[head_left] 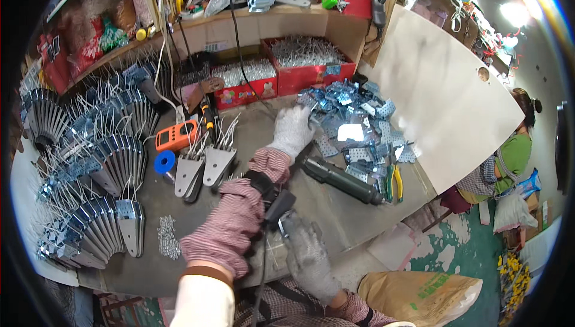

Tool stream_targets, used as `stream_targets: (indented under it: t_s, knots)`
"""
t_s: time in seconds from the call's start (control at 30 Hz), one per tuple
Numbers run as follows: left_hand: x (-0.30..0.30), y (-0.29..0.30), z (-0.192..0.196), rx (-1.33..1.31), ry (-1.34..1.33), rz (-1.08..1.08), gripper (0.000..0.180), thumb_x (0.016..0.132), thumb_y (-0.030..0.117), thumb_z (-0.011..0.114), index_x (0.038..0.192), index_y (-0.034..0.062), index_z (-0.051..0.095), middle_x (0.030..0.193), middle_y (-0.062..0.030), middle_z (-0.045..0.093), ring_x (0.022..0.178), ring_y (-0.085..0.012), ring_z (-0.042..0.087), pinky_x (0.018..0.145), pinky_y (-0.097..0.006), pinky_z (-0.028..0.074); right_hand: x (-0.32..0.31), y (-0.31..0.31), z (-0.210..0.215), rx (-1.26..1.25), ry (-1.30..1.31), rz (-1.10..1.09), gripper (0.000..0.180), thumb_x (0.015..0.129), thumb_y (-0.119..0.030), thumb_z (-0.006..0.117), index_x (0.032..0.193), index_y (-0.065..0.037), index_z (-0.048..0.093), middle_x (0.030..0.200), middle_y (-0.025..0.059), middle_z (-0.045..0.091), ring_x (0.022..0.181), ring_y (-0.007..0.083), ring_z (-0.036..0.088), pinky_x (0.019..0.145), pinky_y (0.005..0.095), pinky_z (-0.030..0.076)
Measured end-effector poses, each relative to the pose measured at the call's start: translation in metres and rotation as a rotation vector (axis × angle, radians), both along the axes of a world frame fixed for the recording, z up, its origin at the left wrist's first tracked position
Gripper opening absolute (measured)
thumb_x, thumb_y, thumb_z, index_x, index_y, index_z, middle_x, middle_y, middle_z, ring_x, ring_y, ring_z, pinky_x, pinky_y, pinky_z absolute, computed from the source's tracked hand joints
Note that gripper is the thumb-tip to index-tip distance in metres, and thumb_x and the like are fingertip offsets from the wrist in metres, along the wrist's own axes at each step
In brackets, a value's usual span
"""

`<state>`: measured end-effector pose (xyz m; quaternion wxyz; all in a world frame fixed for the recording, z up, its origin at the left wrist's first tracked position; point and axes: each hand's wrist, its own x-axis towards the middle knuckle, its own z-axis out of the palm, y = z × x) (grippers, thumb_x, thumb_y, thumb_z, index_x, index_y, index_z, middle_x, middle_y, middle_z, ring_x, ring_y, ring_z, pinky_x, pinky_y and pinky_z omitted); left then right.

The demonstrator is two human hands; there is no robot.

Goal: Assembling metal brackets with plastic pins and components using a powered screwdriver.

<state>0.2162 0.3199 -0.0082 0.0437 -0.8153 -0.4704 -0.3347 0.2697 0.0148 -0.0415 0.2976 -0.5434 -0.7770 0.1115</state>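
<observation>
My left hand [293, 129], in a grey-white knit glove, reaches to the near left edge of a heap of bluish metal brackets [359, 117]. Its fingers are curled, and what they grip is hidden. My right hand [309, 261], gloved in grey, is low by the table's front edge, with a small shiny metal piece [284, 224] at its fingertips. Between my hands sits a black block-shaped part [279, 207] with a cable, partly behind my left forearm. A dark green cylindrical power tool [341, 178] lies right of my left hand, beside yellow-and-green-handled pliers [394, 183].
Red boxes of small metal parts [308, 51] stand at the back. Fanned rows of metal plates with white wires [114, 165] fill the left. Nearer are an orange meter [176, 136], a blue spool [165, 162] and loose small pieces [168, 238]. A person [509, 159] is at far right.
</observation>
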Motion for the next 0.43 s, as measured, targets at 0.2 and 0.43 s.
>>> stream_targets:
  t_s: [0.2, 0.43]
  knots:
    - [-0.097, -0.144, 0.084, -0.239, -0.368, -0.195, 0.019, 0.088, 0.006, 0.056, 0.106, 0.0071, 0.060, 0.096, -0.0190, 0.068, 0.093, -0.0388, 0.068, 0.081, -0.043, 0.055, 0.000, -0.014, -0.008, -0.011, 0.182, -0.135, 0.057, 0.095, -0.009, 0.054, 0.150, 0.002, 0.042, 0.149, 0.0272, 0.046, 0.133, 0.0465, 0.049, 0.114, 0.0543, 0.039]
    - [-0.225, -0.271, 0.004, -0.880, -0.424, 0.026, 0.042, 0.095, 0.015, 0.055, 0.136, 0.0108, 0.049, 0.132, -0.0163, 0.066, 0.107, -0.0334, 0.070, 0.099, -0.044, 0.051, -0.016, -0.017, -0.004, -0.061, 0.599, 0.032, 0.059, 0.102, -0.015, 0.056, 0.154, 0.001, 0.035, 0.143, 0.0289, 0.053, 0.126, 0.0493, 0.056, 0.107, 0.0556, 0.044]
